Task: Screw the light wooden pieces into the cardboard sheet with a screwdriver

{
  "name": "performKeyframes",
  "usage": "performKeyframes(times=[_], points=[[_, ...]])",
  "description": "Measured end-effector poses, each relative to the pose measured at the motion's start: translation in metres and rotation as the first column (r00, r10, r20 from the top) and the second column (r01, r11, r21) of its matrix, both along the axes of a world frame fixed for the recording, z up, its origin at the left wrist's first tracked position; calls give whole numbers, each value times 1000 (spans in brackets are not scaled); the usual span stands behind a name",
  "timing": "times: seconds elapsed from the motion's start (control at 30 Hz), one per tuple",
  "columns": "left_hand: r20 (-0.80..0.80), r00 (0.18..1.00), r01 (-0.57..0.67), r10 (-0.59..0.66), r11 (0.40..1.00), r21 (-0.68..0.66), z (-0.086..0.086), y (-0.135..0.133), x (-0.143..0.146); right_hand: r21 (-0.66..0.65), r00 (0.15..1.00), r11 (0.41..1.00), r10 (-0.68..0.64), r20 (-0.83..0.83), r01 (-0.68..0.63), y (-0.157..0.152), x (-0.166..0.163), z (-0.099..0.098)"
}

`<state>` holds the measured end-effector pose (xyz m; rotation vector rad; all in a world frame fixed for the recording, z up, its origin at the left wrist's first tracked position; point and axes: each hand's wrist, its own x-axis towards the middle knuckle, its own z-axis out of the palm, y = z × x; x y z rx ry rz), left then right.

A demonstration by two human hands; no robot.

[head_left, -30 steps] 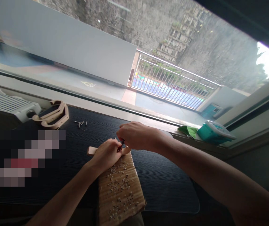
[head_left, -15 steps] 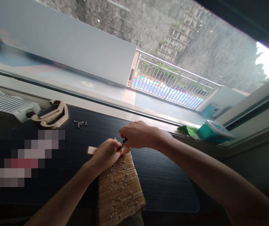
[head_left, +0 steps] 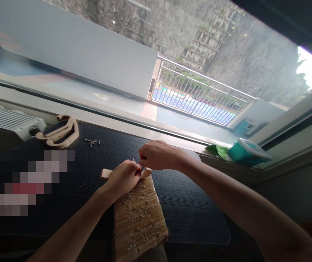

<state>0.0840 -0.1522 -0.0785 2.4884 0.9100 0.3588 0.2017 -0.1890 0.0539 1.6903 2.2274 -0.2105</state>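
Note:
My left hand (head_left: 123, 178) is closed over a pale wooden piece (head_left: 106, 173) that lies across the top of a corrugated cardboard sheet (head_left: 139, 222) strewn with wood chips. Only the piece's two ends show beside the hand. My right hand (head_left: 157, 155) is closed around a small dark-handled tool (head_left: 141, 168), whose tip meets the wood right at my left fingers. Both hands touch each other over a dark ribbed desk mat (head_left: 188, 207).
Curved wooden frame parts (head_left: 59, 133) lie at the back left, with a few small screws (head_left: 93, 142) beside them. A white radiator (head_left: 7, 122) sits far left. A teal box (head_left: 247, 153) and green cloth (head_left: 217, 151) rest on the windowsill at right.
My right hand has shifted slightly with the tool against the wood. My left hand and the wooden piece stay in place.

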Motion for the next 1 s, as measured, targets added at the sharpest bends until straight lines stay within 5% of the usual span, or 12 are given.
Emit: performKeyframes(times=[0.47,0.8,1.0], points=[[1,1000,-14,14,1000,-7,2,-1,0,1,976,979,205,79,-205,-4,-10,3],[-3,1000,-20,20,1000,22,1,-2,1,-49,994,999,18,106,-13,-5,-8,9],[17,1000,-18,18,1000,-5,2,-3,0,-28,985,985,169,45,-168,-5,-12,10]])
